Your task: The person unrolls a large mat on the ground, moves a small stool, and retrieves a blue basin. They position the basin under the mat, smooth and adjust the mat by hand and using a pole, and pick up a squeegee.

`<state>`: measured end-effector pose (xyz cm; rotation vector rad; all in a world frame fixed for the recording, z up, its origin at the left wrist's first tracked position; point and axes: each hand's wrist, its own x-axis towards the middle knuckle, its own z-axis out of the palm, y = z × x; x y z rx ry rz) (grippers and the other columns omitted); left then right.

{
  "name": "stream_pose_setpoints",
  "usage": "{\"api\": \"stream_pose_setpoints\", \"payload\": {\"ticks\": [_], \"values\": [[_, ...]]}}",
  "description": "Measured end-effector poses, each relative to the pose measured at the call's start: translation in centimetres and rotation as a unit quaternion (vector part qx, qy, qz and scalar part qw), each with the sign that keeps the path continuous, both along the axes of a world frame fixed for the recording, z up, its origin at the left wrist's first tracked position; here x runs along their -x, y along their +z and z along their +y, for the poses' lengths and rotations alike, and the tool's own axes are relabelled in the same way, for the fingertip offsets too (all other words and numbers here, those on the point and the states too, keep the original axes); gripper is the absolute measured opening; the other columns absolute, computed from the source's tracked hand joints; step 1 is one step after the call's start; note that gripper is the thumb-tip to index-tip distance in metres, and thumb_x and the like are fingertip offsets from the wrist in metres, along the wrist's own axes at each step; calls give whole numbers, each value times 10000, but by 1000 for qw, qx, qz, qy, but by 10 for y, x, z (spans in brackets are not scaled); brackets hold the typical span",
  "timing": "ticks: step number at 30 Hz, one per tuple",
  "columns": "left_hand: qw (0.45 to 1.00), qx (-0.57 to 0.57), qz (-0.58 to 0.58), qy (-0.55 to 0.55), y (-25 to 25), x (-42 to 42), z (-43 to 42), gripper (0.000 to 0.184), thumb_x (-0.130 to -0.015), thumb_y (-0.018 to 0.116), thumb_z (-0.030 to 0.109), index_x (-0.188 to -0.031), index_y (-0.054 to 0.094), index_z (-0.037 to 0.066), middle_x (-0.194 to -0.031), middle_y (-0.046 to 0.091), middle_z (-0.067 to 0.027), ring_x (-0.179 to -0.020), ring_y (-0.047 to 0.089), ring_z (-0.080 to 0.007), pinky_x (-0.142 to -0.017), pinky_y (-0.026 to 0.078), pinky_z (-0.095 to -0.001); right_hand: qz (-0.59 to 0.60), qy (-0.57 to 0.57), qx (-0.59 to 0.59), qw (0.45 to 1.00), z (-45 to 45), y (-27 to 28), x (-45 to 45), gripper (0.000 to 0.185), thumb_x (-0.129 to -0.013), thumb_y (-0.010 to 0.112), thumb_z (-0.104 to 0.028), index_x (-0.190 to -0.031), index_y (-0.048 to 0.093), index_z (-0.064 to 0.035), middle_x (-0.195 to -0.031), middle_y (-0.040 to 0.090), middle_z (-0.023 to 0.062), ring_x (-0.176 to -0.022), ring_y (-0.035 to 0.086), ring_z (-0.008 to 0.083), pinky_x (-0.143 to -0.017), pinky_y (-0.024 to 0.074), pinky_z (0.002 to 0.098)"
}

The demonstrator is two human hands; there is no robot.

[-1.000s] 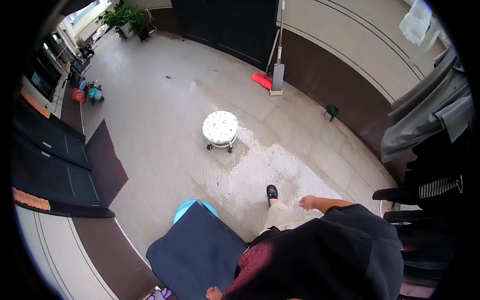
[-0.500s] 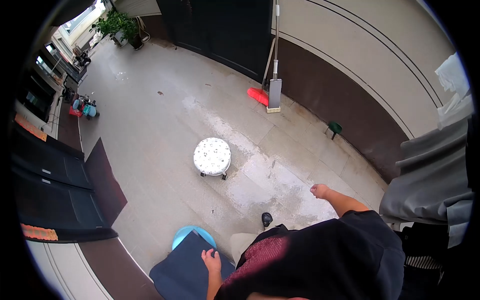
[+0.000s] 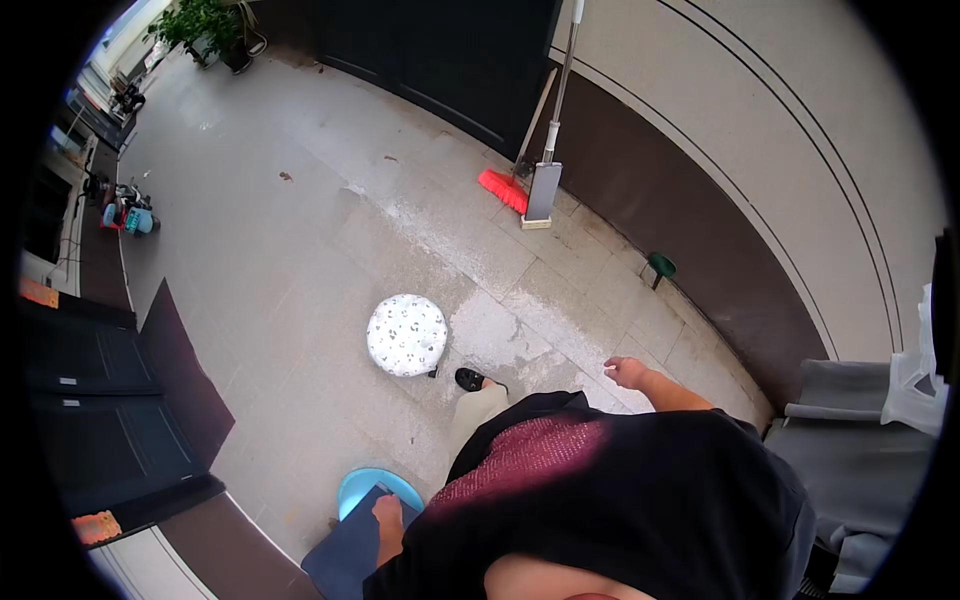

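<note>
My left hand [image 3: 388, 512] is above the upper part of a dark blue flat sheet [image 3: 345, 550]; its fingers are too unclear to tell whether they touch or grip it. The sheet lies over a light blue round basin [image 3: 352, 486]. My right hand [image 3: 627, 372] hangs over the pale wet patch of floor, loosely open and holding nothing. A round stool [image 3: 407, 335] with a white spotted seat stands on the floor between and ahead of my hands. My foot in a black shoe [image 3: 468, 379] is just right of the stool.
A red broom [image 3: 503, 190] and a flat mop [image 3: 542, 195] lean by the dark door. A small green object [image 3: 661, 267] stands along the right wall. Grey clothes [image 3: 850, 470] hang at the right. Dark doors [image 3: 90, 400] and potted plants [image 3: 205, 28] are at the left.
The stool and basin appear nearer and lower in view. My left hand has come forward over the sheet. My stepping foot now shows beside the stool, and the hanging clothes have shifted down.
</note>
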<state>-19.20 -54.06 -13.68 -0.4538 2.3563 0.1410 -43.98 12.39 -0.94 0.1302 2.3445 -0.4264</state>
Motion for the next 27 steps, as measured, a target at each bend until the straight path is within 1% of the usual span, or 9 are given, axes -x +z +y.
{"api": "stream_pose_setpoints", "payload": {"ticks": [1, 2, 3, 11, 14, 18, 19, 21, 27], "values": [[997, 5, -19, -70, -15, 44, -8, 302, -769, 547, 336, -832, 660, 63, -907, 650, -168, -845, 611, -353, -746, 484, -438, -19, 0, -3, 1000, 6, 5, 17, 399, -845, 506, -383, -1164, 558, -149, -975, 643, 158, -929, 609, 293, -841, 459, 386], [950, -90, 142, 265, -6, 94, -3, 278, -774, 590, 287, -869, 649, 33, -893, 646, -180, -839, 616, -329, -754, 489, -413, 12, -7, -18, 1000, 15, 9, 42, 410, -848, 503, -396, -1169, 554, -145, -971, 645, 159, -933, 606, 301, -843, 457, 389], [914, -89, 252, 306, -1, 144, 8, 254, -775, 610, 229, -889, 638, 4, -863, 644, -185, -828, 614, -312, -775, 481, -396, 41, -14, -28, 999, 25, 5, 58, 422, -852, 499, -408, -1174, 550, -142, -967, 646, 160, -937, 604, 308, -846, 455, 393], [824, -333, 352, 291, 157, 408, 128, 266, -812, 586, 162, -1051, 592, 42, -1071, 552, -151, -909, 561, -238, -832, 447, -325, 176, -141, -78, 971, 55, 37, 282, 574, -847, 495, -478, -1261, 451, -83, -1022, 623, 184, -991, 574, 337, -865, 441, 410], [808, -287, 418, 300, 155, 393, 159, 267, -807, 592, 160, -1050, 591, 51, -1043, 562, -150, -895, 567, -223, -814, 452, -309, 253, -170, -39, 952, 60, 59, 398, 821, -763, 585, -549, -1353, 311, -48, -993, 629, 186, -961, 592, 332, -832, 458, 385], [862, -52, 205, 461, 113, 263, 228, 304, -808, 583, 254, -1055, 580, 77, -1058, 572, -188, -929, 569, -303, -827, 459, -390, 413, -186, 65, 889, 141, 19, 629, 977, -705, 659, -560, -1398, 197, -49, -1251, 463, 234, -1037, 554, 351, -819, 466, 392], [849, -2, 169, 500, 105, 213, 255, 339, -806, 568, 302, -1056, 573, 73, -1071, 566, -208, -974, 554, -344, -852, 449, -426, 304, -258, 86, 913, 89, 111, 641, 1017, -697, 654, -587, -1407, 160, -53, -1330, 374, 226, -1089, 511, 350, -784, 483, 387], [763, 43, 14, 644, 131, 160, 320, 368, -787, 560, 308, -1039, 589, 42, -1083, 585, -207, -1054, 538, -337, -891, 438, -413, 346, -315, 173, 867, 108, 130, 742, 1112, -627, 722, -574, -1407, 127, -52, -1411, 253, 174, -1207, 379, 360, -869, 444, 506], [685, 29, -32, 728, 204, 146, 453, 315, -803, 519, 303, -943, 646, 51, -1043, 617, -159, -1020, 561, -318, -878, 449, -394, 437, -239, 190, 846, 120, 169, 899, 746, -754, 654, -472, -1258, 347, -17, -1242, 382, 172, -1104, 436, 345, -888, 438, 474]]}}
